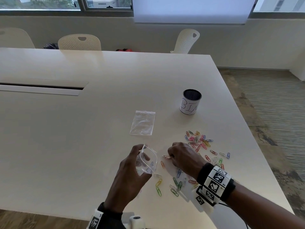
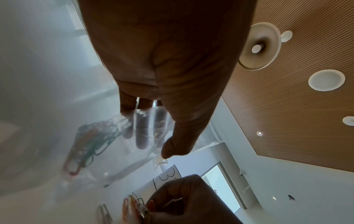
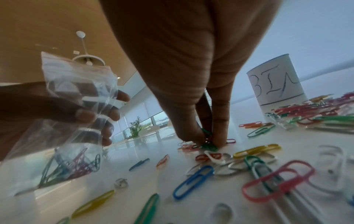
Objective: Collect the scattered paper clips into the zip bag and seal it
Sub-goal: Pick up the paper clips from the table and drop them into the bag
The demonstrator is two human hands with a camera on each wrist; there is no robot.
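Observation:
My left hand (image 1: 132,164) holds a small clear zip bag (image 1: 147,160) upright just above the table, its mouth open, thumb in front and fingers behind. Several coloured paper clips (image 3: 70,168) lie in the bag's bottom. My right hand (image 1: 170,156) is down on the table to the bag's right, its fingertips (image 3: 217,139) pinching a small bunch of clips (image 3: 207,146). Many more coloured paper clips (image 1: 198,142) lie scattered on the white table (image 1: 82,129) around and behind my right hand. The bag (image 2: 118,145) and the bunch in my right hand (image 2: 138,207) also show in the left wrist view.
A second, empty zip bag (image 1: 143,123) lies flat beyond my hands. A white cup marked "BIN" (image 1: 190,102) stands behind the clips. The table's right edge (image 1: 257,146) runs close to the scattered clips. Chairs (image 1: 79,42) stand at the far side.

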